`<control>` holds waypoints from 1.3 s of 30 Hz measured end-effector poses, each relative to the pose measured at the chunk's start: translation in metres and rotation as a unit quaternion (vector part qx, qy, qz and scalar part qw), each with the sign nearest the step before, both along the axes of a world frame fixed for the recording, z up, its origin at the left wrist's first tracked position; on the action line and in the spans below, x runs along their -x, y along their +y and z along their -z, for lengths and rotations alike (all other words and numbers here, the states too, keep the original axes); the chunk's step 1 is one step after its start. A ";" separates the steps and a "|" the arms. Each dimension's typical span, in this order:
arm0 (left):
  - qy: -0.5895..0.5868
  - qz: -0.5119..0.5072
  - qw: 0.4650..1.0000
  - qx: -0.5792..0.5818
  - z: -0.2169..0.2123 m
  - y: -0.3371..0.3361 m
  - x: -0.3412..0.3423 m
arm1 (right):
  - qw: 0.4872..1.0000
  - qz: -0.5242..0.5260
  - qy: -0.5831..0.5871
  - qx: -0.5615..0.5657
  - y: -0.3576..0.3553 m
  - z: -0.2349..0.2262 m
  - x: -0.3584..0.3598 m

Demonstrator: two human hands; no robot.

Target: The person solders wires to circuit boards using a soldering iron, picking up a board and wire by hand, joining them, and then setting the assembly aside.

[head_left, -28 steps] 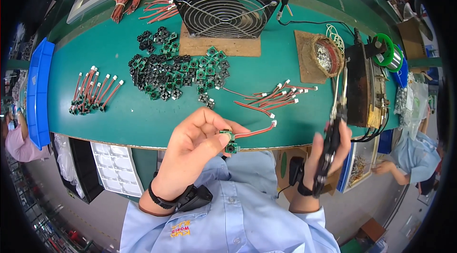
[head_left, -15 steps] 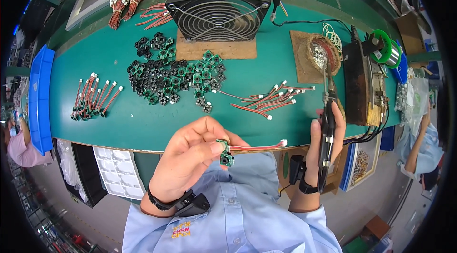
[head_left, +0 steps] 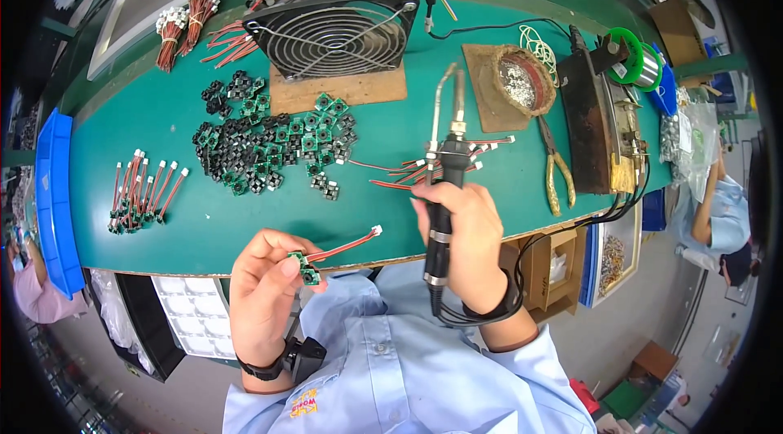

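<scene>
Left hand (head_left: 265, 291) pinching small green circuit board (head_left: 306, 268) with red wire lead (head_left: 347, 244), just below green table (head_left: 204, 226) edge. Right hand (head_left: 461, 230) wrapped around black soldering iron (head_left: 443, 189), tip raised above loose red leads (head_left: 432, 165).

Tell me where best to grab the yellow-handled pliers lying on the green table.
Probably take the pliers by the two yellow handles, which point toward the table's near edge, coming from above on the near side. The dark jaws point away toward the round tin of scrap, and the dark stand crowds the right side. The right hand is nearest but holds the soldering iron.
</scene>
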State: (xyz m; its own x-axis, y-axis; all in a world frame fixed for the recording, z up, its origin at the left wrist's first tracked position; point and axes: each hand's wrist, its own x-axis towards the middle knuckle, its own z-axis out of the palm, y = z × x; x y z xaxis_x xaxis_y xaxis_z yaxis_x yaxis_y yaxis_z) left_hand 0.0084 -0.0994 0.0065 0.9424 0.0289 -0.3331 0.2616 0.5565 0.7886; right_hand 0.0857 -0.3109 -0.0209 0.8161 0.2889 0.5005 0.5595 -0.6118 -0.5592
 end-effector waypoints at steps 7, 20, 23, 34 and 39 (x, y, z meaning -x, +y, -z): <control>-0.018 -0.021 1.000 0.013 -0.011 0.001 0.005 | 0.997 0.026 -0.018 0.071 0.030 0.011 -0.003; -0.019 0.002 0.999 0.032 -0.027 -0.004 0.005 | 0.993 0.035 0.001 -0.113 0.027 0.011 -0.002; -0.025 0.011 0.999 0.033 -0.026 -0.005 0.003 | 0.965 0.060 0.017 -0.256 0.024 -0.002 0.005; -0.114 0.003 0.987 -0.116 -0.034 -0.035 -0.020 | 0.908 -0.107 0.235 -0.330 0.007 -0.051 0.030; -0.115 0.014 0.985 -0.129 -0.038 -0.044 -0.019 | 0.883 -0.112 0.268 -0.370 0.006 -0.049 0.033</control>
State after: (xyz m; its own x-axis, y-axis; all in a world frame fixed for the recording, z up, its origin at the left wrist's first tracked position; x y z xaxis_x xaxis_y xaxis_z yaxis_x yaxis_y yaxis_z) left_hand 0.0276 -0.1434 0.0450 0.9938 0.0582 -0.0953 0.0714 0.3243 0.9432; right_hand 0.0531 -0.3047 0.0283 0.9568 0.2285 0.1798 0.1545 0.1244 -0.9801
